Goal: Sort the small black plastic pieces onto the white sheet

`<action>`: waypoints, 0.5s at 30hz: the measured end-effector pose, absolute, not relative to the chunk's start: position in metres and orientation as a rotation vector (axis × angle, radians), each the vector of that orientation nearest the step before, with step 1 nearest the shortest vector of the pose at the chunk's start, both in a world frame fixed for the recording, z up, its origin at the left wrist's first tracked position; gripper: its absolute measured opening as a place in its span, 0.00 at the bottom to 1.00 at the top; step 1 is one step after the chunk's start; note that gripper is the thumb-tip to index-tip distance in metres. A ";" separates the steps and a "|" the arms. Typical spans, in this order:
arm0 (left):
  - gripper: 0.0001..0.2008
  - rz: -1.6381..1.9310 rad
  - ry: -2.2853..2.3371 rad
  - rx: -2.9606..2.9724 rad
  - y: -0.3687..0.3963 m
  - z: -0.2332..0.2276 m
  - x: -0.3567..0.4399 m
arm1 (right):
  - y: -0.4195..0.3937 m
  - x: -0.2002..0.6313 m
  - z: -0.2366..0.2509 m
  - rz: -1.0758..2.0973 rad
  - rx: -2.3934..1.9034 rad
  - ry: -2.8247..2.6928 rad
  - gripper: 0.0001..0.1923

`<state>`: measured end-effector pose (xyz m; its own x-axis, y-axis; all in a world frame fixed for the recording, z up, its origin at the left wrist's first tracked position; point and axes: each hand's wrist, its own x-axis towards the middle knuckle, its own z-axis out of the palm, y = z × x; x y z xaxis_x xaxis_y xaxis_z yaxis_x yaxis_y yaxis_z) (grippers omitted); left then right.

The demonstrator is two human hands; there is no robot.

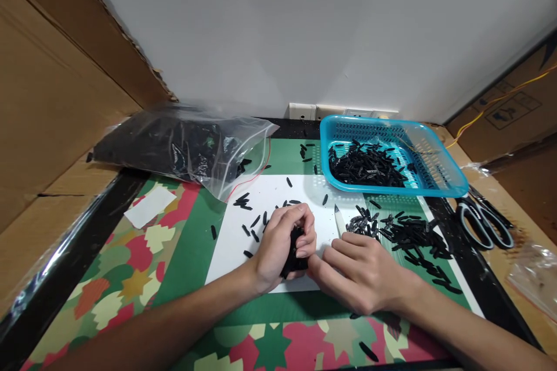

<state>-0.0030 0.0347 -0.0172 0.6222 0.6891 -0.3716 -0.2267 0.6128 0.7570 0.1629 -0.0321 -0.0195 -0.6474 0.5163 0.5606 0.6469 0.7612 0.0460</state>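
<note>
My left hand (282,237) is closed around a clump of small black slender pieces (292,252), its fingers curled over them. Close against it on the right, my right hand (361,272) has its fingers bent in and its thumb and index tip by the left fingertips; whether a piece is pinched there is hidden. A white pointed tool (339,220) with a dark tip shows just beyond the right fingers, its lower end hidden behind them. Loose black pieces (255,229) lie on the white sheet (230,243), and a larger pile (413,235) lies beyond my right hand.
A blue plastic basket (391,190) at the back right holds many black pieces. A clear zip bag (174,145) of dark contents lies back left. Scissors (483,223) rest at the right edge; a white paper slip (150,207) lies left. Cardboard (56,52) and a wall (261,29) enclose the table.
</note>
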 end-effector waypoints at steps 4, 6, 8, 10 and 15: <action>0.16 0.557 0.739 0.653 0.036 -0.014 -0.004 | -0.031 0.168 -0.021 -0.292 -0.854 -2.402 0.08; 0.17 0.549 0.760 0.610 0.037 -0.012 -0.004 | -0.031 0.173 -0.023 -0.231 -0.831 -2.367 0.07; 0.17 0.539 0.767 0.579 0.038 -0.012 -0.005 | -0.031 0.176 -0.025 -0.170 -0.835 -2.337 0.06; 0.17 0.545 0.750 0.589 0.037 -0.013 -0.004 | -0.032 0.177 -0.025 -0.155 -0.864 -2.325 0.03; 0.17 0.562 0.706 0.643 0.034 -0.017 -0.003 | -0.033 0.171 -0.022 -0.158 -0.861 -2.341 0.06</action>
